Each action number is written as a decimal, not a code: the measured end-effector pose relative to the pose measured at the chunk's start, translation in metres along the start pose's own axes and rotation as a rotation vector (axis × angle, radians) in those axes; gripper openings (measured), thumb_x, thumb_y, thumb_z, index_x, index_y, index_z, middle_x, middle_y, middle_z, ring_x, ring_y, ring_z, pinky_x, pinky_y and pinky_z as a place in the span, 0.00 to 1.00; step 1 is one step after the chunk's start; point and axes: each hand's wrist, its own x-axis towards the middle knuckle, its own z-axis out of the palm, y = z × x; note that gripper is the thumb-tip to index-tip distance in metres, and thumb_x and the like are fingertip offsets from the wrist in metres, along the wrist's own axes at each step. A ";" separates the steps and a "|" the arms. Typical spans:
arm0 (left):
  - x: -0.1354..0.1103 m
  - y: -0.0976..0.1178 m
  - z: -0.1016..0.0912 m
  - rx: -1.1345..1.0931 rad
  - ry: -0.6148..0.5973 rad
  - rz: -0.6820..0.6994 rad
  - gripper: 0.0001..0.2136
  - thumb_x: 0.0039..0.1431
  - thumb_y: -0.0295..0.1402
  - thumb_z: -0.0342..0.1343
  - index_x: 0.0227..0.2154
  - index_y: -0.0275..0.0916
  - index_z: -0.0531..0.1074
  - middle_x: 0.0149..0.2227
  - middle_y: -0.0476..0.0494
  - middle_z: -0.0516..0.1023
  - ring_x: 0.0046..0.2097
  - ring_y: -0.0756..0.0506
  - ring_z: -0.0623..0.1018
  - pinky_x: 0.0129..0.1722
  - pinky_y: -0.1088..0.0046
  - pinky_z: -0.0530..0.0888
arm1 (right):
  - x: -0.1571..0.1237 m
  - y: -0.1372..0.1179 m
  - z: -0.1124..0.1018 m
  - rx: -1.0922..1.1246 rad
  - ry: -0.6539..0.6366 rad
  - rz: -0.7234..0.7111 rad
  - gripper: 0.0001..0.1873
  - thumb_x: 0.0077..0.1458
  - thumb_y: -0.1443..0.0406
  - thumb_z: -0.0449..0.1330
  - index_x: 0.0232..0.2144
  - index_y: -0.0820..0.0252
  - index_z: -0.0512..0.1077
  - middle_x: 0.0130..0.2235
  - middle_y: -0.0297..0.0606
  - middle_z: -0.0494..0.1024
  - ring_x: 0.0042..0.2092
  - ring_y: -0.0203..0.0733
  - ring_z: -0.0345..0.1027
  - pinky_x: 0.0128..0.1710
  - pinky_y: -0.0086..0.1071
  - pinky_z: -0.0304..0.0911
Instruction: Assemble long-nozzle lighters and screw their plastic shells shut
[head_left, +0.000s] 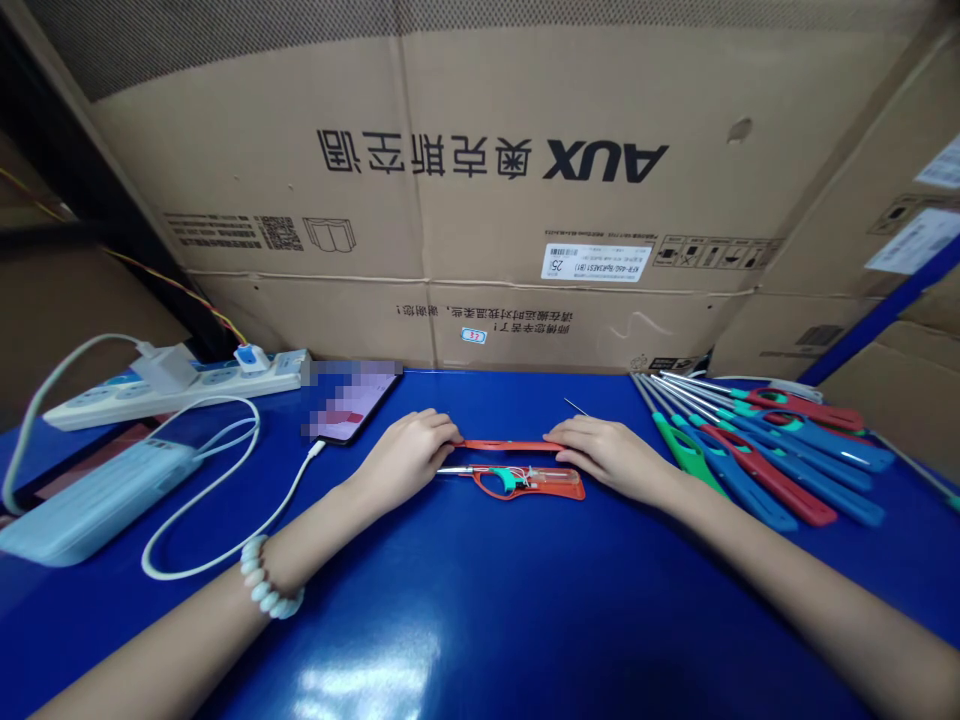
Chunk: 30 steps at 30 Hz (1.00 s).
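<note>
My left hand [412,447] pinches the left end of an orange-red lighter casing half [502,445], which is held edge-on above the table. At its other end, the fingers of my right hand [611,455] grip the same casing half. Just below it lies an opened long-neck lighter [529,482], its green trigger, clear fuel tank, thin wires and metal tube exposed. The tube's tip reaches under my left fingers. A thin metal rod [575,406] sticks up behind my right hand; where it ends is hidden.
To the right lie several assembled long-neck lighters [780,470] in green, blue and red. On the left are a phone [364,400] on a white cable, a light-blue power bank [105,500] and a power strip [225,378]. A cardboard wall [480,230] stands behind the blue table [480,620].
</note>
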 end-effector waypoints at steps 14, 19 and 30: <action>0.000 0.000 0.002 -0.345 0.138 -0.055 0.07 0.57 0.22 0.50 0.28 0.37 0.71 0.31 0.47 0.74 0.35 0.48 0.73 0.35 0.73 0.69 | 0.001 -0.003 0.002 0.019 0.137 0.019 0.15 0.65 0.67 0.45 0.37 0.62 0.72 0.35 0.42 0.76 0.37 0.43 0.70 0.39 0.36 0.67; -0.001 0.004 0.003 -0.324 0.192 -0.047 0.08 0.59 0.23 0.48 0.29 0.37 0.70 0.32 0.46 0.73 0.36 0.47 0.72 0.36 0.71 0.69 | 0.001 -0.003 0.005 0.094 0.143 0.054 0.10 0.63 0.67 0.49 0.41 0.60 0.70 0.39 0.42 0.76 0.41 0.44 0.70 0.42 0.38 0.67; 0.001 0.010 -0.003 -0.511 0.182 -0.091 0.11 0.64 0.33 0.47 0.41 0.37 0.74 0.37 0.43 0.76 0.40 0.46 0.74 0.41 0.69 0.69 | 0.001 -0.012 -0.001 0.050 0.398 -0.026 0.09 0.63 0.70 0.47 0.37 0.61 0.67 0.36 0.43 0.72 0.38 0.42 0.67 0.38 0.36 0.67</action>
